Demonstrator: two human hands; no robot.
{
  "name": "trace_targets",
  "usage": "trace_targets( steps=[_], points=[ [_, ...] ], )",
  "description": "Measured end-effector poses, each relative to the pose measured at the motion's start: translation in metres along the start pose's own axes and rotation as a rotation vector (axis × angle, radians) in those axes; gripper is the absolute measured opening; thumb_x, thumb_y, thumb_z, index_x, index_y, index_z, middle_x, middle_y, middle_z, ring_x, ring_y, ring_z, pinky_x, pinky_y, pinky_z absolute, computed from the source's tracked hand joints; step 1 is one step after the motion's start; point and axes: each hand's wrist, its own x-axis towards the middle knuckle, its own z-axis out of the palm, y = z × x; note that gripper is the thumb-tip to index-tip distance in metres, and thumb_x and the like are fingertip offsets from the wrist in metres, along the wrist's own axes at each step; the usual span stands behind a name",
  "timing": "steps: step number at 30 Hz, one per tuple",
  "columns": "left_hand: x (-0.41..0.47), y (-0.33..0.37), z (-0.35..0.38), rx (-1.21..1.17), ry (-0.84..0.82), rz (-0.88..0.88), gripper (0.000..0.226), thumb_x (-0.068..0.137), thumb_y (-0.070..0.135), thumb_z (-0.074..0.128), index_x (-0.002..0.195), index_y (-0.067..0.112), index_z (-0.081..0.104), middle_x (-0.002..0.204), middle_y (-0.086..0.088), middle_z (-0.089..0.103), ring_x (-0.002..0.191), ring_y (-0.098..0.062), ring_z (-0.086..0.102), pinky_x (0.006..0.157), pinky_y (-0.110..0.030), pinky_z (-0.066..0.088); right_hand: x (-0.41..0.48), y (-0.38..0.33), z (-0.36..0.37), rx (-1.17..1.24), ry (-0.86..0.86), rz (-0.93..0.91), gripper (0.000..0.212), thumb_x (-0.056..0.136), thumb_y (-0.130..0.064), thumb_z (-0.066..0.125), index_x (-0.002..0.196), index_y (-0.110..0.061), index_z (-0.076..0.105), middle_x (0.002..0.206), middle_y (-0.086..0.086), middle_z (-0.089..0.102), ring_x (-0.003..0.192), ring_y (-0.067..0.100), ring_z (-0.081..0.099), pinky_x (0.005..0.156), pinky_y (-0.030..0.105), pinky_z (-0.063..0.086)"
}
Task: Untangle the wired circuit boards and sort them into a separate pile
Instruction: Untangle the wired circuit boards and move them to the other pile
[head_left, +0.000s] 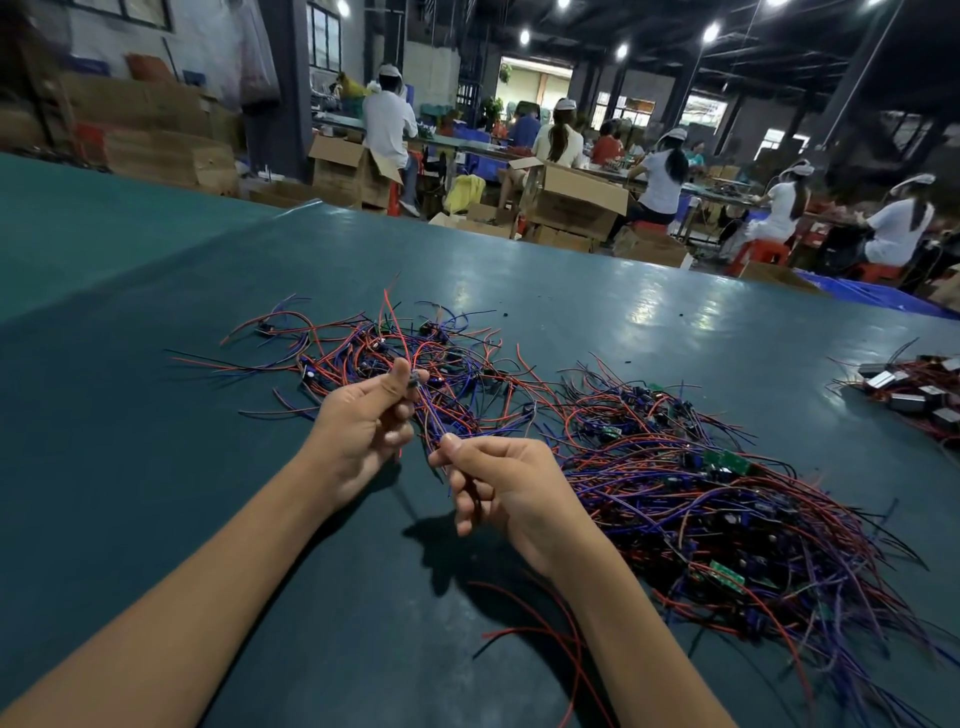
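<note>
Alas, circuit boards: print illegible.

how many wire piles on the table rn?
3: loose tangle at table centre, dense heap to its right, small cluster with boxy parts at the far right edge. First two overlap; others may be off-frame.

No text can be read; any print on the green circuit boards seems too small.

Left hand pinches a board; right hand pinches its wires
</note>
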Motion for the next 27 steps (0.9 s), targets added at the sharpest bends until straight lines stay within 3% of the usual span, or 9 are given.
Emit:
trace_targets(
  steps=[6, 10, 14, 17, 21, 27],
  points=[
    [0.002, 0.007, -0.003, -0.143, 0.189, 0.082, 0.032, 0.086, 0.029, 0.07, 0.104, 0.002, 0.071, 0.065, 0.005, 0.058, 0.055, -0.002, 0.051, 0.045, -0.015, 0.038, -0.003, -0.002, -0.003, -0.049, -0.054, 0.026, 0.023, 0.094, -0.021, 0.068, 0.086, -0.002, 0.076, 0.064, 0.008, 0.058, 0.049, 0.016, 0.056, 0.048, 0.03, 0.055],
    [0.003, 0.01, -0.008, -0.171, 0.198, 0.07, 0.033, 0.079, 0.028, 0.077, 0.101, 0.004, 0.072, 0.067, 0.003, 0.061, 0.057, -0.004, 0.056, 0.048, -0.018, 0.045, -0.006, -0.002, -0.002, -0.084, -0.051, 0.052, 0.023, 0.094, -0.021, 0.069, 0.088, 0.001, 0.075, 0.066, 0.01, 0.058, 0.05, 0.018, 0.057, 0.05, 0.032, 0.056],
    [0.001, 0.012, -0.008, -0.259, 0.071, 0.036, 0.017, 0.075, 0.03, 0.08, 0.081, 0.015, 0.077, 0.071, 0.004, 0.059, 0.057, -0.004, 0.055, 0.048, -0.019, 0.046, -0.006, -0.002, -0.001, -0.095, -0.031, 0.043, 0.028, 0.093, -0.028, 0.071, 0.09, 0.0, 0.075, 0.068, 0.013, 0.062, 0.053, 0.022, 0.062, 0.054, 0.035, 0.059],
    [-0.003, 0.014, -0.007, -0.237, -0.135, 0.055, 0.039, 0.055, 0.042, 0.095, 0.078, 0.017, 0.075, 0.069, 0.006, 0.053, 0.057, -0.004, 0.05, 0.051, -0.019, 0.045, -0.005, -0.002, 0.001, -0.045, -0.024, 0.023, 0.037, 0.086, -0.04, 0.073, 0.092, -0.004, 0.077, 0.085, 0.018, 0.073, 0.074, 0.031, 0.072, 0.071, 0.039, 0.062],
    [-0.011, 0.015, -0.001, -0.178, -0.342, 0.007, 0.057, 0.05, 0.05, 0.098, 0.085, 0.015, 0.072, 0.069, 0.004, 0.051, 0.057, -0.006, 0.047, 0.052, -0.021, 0.045, -0.005, -0.002, 0.001, -0.053, -0.076, 0.018, 0.041, 0.088, -0.047, 0.068, 0.098, -0.008, 0.079, 0.101, 0.021, 0.076, 0.096, 0.035, 0.074, 0.096, 0.051, 0.056],
    [-0.023, 0.015, 0.005, -0.113, -0.405, -0.042, 0.059, 0.043, 0.05, 0.1, 0.086, 0.015, 0.079, 0.068, 0.001, 0.058, 0.059, -0.01, 0.056, 0.054, -0.025, 0.052, -0.008, -0.005, 0.003, -0.074, -0.119, -0.012, 0.037, 0.094, -0.042, 0.062, 0.107, -0.012, 0.078, 0.113, 0.015, 0.075, 0.103, 0.029, 0.071, 0.094, 0.042, 0.055]
  ],
)
